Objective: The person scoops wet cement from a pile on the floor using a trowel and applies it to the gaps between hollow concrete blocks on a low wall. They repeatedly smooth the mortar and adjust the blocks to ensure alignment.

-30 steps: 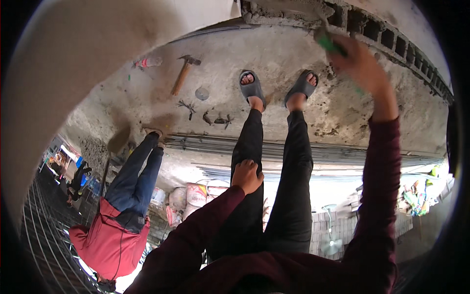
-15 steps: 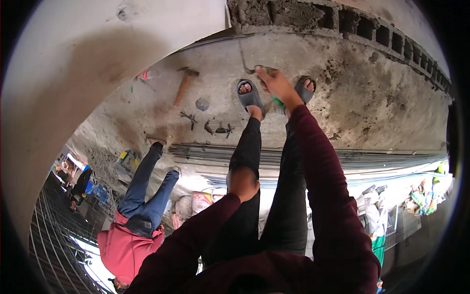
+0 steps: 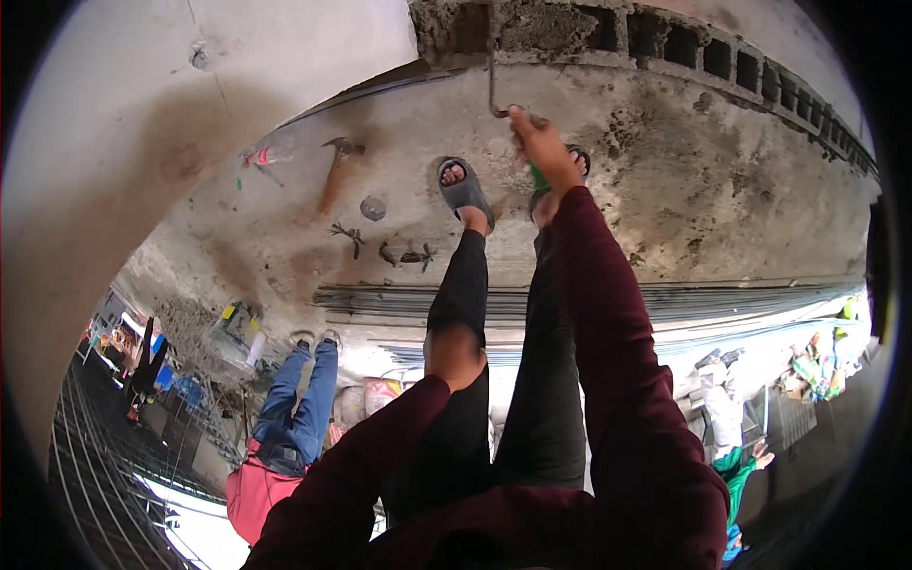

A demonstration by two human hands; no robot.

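Observation:
My right hand (image 3: pixel 546 149) is closed around a tool with a green handle (image 3: pixel 539 178) and a thin bent metal rod (image 3: pixel 493 81). From the hand the rod runs a little left, then bends up toward the hollow-block wall; I cannot make out its far end. Below the fist, the green handle shows beside my right sandal. My left hand (image 3: pixel 456 357) rests on my left knee with nothing in it, its fingers partly blurred. On the concrete floor left of my feet lie a hammer (image 3: pixel 334 176) with a wooden handle, a grey round disc (image 3: pixel 373 208) and tied dark wire bundles (image 3: pixel 416 256).
A hollow-block wall (image 3: pixel 665 43) lines the far side. Long steel bars (image 3: pixel 589 302) lie across the floor by my legs. A person in a red top (image 3: pixel 261 489) stands at the lower left; another in green sleeves (image 3: pixel 736 475) is at the right. A clear bottle (image 3: pixel 271 156) lies by the white surface.
My right hand has moved slightly up and away with the tool, and more of the rod shows. The person in red has shifted. My left hand stays on the knee.

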